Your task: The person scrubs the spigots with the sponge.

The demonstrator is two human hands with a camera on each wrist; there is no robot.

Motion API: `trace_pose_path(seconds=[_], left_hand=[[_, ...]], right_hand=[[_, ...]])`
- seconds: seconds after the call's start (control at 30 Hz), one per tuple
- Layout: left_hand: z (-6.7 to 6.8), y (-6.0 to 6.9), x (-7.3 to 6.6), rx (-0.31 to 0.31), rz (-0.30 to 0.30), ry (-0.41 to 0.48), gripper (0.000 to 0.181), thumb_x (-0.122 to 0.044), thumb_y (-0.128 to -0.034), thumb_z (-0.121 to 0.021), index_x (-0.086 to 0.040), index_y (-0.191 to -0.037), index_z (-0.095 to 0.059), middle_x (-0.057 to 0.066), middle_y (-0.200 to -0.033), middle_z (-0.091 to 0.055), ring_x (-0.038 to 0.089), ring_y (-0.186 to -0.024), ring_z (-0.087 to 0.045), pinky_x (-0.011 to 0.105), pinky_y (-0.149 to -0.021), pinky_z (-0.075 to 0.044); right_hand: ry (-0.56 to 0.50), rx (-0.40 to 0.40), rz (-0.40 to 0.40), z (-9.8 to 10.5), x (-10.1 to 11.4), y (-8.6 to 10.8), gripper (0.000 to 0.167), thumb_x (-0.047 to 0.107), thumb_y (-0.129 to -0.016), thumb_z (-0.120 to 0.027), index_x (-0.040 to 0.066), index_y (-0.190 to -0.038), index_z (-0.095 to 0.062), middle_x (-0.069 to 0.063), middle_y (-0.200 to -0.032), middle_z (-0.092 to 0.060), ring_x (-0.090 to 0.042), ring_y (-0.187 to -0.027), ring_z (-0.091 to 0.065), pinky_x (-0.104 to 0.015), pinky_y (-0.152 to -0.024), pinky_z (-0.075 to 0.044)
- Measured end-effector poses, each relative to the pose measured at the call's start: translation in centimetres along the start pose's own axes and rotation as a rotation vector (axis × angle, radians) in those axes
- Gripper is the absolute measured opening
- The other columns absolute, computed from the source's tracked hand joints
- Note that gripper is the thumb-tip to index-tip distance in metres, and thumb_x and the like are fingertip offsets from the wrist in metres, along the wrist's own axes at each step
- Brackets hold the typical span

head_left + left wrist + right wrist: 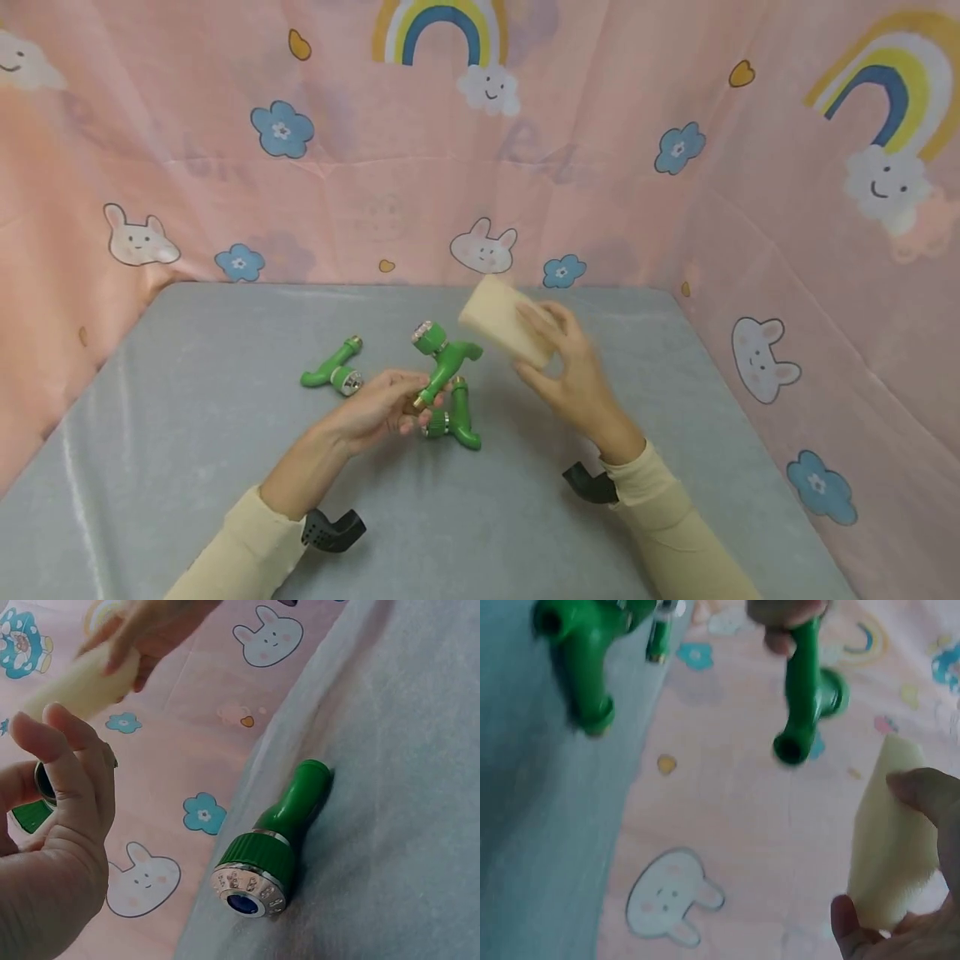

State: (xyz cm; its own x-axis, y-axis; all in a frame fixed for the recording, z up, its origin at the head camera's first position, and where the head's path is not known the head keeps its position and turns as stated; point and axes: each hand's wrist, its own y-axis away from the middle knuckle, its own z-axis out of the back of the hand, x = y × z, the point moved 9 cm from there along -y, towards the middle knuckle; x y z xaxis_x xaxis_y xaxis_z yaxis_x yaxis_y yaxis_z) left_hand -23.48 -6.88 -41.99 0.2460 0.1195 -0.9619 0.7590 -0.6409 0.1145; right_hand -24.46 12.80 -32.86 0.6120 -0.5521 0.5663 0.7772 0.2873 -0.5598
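My left hand pinches a green faucet by its brass threaded end, above the table. The faucet's round knob with a silvery cap points up and its spout points right. In my right hand is a pale yellow sponge, gripped between thumb and fingers. The sponge is apart from the faucet, to its right. Directly below the held faucet a second green faucet lies on the table. A third green faucet lies to the left, its knob toward me. The left wrist view shows a lying faucet close by.
A grey cloth covers the table. Pink printed curtain hangs behind and along the sides. Black wrist mounts stick out from both sleeves.
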Motion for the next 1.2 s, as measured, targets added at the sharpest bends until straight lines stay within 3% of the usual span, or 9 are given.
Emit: trace_pose_path(seconds=[0.2,0.3,0.4,0.5,0.6,0.8,0.93,1.07,1.2], left_hand=[[-0.6,-0.2,0.0,0.04,0.009,0.001,0.033,-0.022,-0.11,-0.04,-0.01,-0.106,-0.07,-0.006,-0.085,-0.064,0.001,-0.063,-0.054,0.012,-0.05,-0.04],[-0.3,0.0,-0.2,0.018,0.002,0.026,0.032,-0.022,-0.1097,-0.04,-0.01,-0.11,-0.07,-0.006,-0.087,-0.063,0.001,-0.061,-0.05,0.012,-0.051,-0.038],[0.6,0.1,-0.2,-0.048,0.002,0.044,0.032,-0.02,-0.1098,-0.039,-0.01,-0.112,-0.069,-0.007,-0.086,-0.064,0.001,-0.061,-0.05,0.012,-0.052,-0.04],[1.3,0.2,-0.1,-0.102,0.014,0.067,0.033,-0.019,-0.11,-0.038,-0.004,-0.117,-0.066,-0.007,-0.089,-0.069,0.002,-0.068,-0.061,0.014,-0.061,-0.05],[1.4,0.0,0.1,-0.123,0.026,0.09,0.038,-0.018,-0.1098,-0.038,0.007,-0.131,-0.057,-0.004,-0.097,-0.075,0.005,-0.082,-0.072,0.018,-0.073,-0.058],[1.2,-0.1,0.1,-0.13,-0.014,0.06,0.048,-0.015,-0.1085,-0.043,0.015,-0.145,-0.038,-0.004,-0.109,-0.077,0.01,-0.099,-0.074,0.028,-0.094,-0.059],[2.2,0.3,-0.5,-0.212,-0.038,0.047,0.05,-0.014,-0.1074,-0.046,0.015,-0.146,-0.036,-0.006,-0.109,-0.075,0.01,-0.101,-0.073,0.03,-0.099,-0.057],[3.2,0.7,-0.9,-0.301,-0.035,0.071,0.052,-0.011,-0.1064,-0.049,0.017,-0.146,-0.032,-0.001,-0.111,-0.077,0.006,-0.098,-0.073,0.028,-0.1,-0.056],[3.7,0.8,-0.9,-0.366,-0.019,0.082,0.057,-0.012,-0.105,-0.053,0.015,-0.149,-0.029,0.004,-0.116,-0.076,0.005,-0.097,-0.073,0.027,-0.101,-0.055]], right_hand=[[0.048,0.121,0.131,-2.6,2.5,0.5,0.056,0.01,-0.086,-0.08,0.017,-0.139,-0.063,-0.026,-0.145,-0.042,-0.044,-0.129,-0.045,-0.057,-0.096,-0.052],[0.071,0.116,0.121,-2.7,1.9,0.3,0.052,0.003,-0.086,-0.078,0.017,-0.135,-0.066,-0.028,-0.143,-0.044,-0.047,-0.127,-0.045,-0.059,-0.096,-0.052],[0.092,0.112,0.082,-2.0,0.5,0.0,0.052,-0.002,-0.084,-0.075,0.014,-0.133,-0.067,-0.03,-0.141,-0.045,-0.049,-0.125,-0.046,-0.062,-0.095,-0.051],[0.099,0.097,0.037,-1.1,-0.6,-0.2,0.055,-0.005,-0.082,-0.073,0.012,-0.134,-0.066,-0.029,-0.141,-0.044,-0.048,-0.125,-0.046,-0.062,-0.094,-0.05],[0.077,0.087,0.052,-1.0,-0.1,-0.1,0.058,-0.004,-0.081,-0.073,0.012,-0.136,-0.064,-0.029,-0.141,-0.045,-0.047,-0.124,-0.047,-0.06,-0.094,-0.05],[0.087,0.194,0.136,-4.1,2.9,1.0,0.062,0.007,-0.084,-0.079,0.018,-0.142,-0.059,-0.027,-0.141,-0.044,-0.043,-0.126,-0.049,-0.056,-0.096,-0.053],[0.128,0.231,0.091,-5.1,2.4,1.4,0.063,0.006,-0.083,-0.08,0.02,-0.142,-0.06,-0.025,-0.141,-0.046,-0.041,-0.125,-0.05,-0.055,-0.097,-0.054],[0.123,0.256,0.016,-4.5,0.9,1.3,0.062,0.004,-0.084,-0.078,0.02,-0.142,-0.061,-0.026,-0.141,-0.044,-0.042,-0.124,-0.05,-0.054,-0.094,-0.054],[0.123,0.198,0.045,-3.4,1.4,1.2,0.062,0.004,-0.083,-0.079,0.019,-0.14,-0.061,-0.025,-0.14,-0.045,-0.041,-0.121,-0.051,-0.052,-0.092,-0.054]])
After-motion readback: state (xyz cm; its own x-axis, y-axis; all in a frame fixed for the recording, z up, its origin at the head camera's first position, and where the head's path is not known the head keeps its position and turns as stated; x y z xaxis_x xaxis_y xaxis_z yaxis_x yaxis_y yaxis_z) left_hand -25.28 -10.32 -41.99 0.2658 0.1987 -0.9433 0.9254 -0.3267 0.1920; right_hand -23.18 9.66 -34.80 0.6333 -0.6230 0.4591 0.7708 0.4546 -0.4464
